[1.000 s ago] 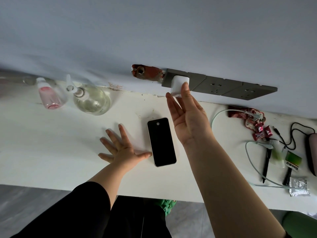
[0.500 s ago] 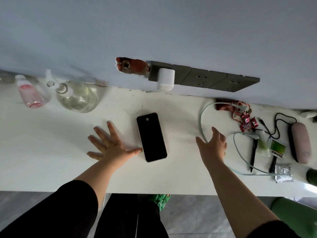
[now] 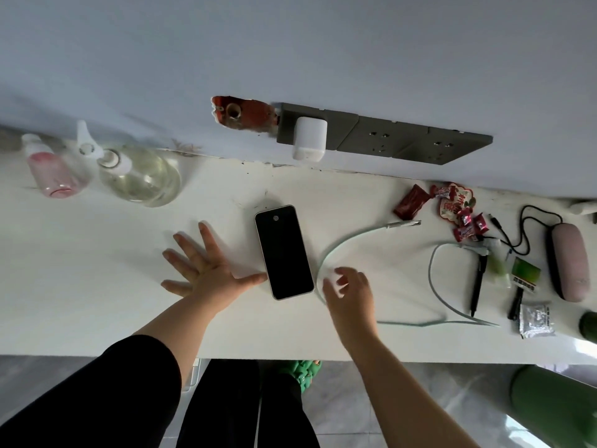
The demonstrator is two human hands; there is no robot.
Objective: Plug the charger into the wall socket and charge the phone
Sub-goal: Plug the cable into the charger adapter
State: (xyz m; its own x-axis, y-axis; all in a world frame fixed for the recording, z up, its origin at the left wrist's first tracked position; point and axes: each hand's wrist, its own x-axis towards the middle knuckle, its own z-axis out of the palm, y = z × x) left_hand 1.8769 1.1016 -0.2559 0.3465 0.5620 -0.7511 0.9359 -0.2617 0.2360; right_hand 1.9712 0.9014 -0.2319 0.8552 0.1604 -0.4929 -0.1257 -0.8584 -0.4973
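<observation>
The white charger [image 3: 309,140] sits plugged into the leftmost outlet of the grey socket strip [image 3: 403,143] on the wall. A black-screened phone [image 3: 284,252] lies flat on the white table [image 3: 80,286]. My left hand [image 3: 206,270] rests spread on the table, its thumb touching the phone's left edge. The pale green charging cable [image 3: 349,239] arcs across the table, and its metal plug end [image 3: 403,224] lies loose near the sweets. My right hand [image 3: 350,292], blurred, curls over the cable just right of the phone and seems to grip it.
A clear spray bottle [image 3: 139,173] and a pink bottle [image 3: 51,169] stand at the back left. Red sweet wrappers [image 3: 452,205], pens [image 3: 478,286], a black cord [image 3: 529,227], a pink case [image 3: 568,266] and a foil packet [image 3: 536,320] crowd the right side. A broken hole [image 3: 242,114] gapes beside the sockets.
My right hand left the plugged-in charger, dropped to the table and came back left next to the phone. The cable's loop and plug end shifted left with it. The left hand stayed put.
</observation>
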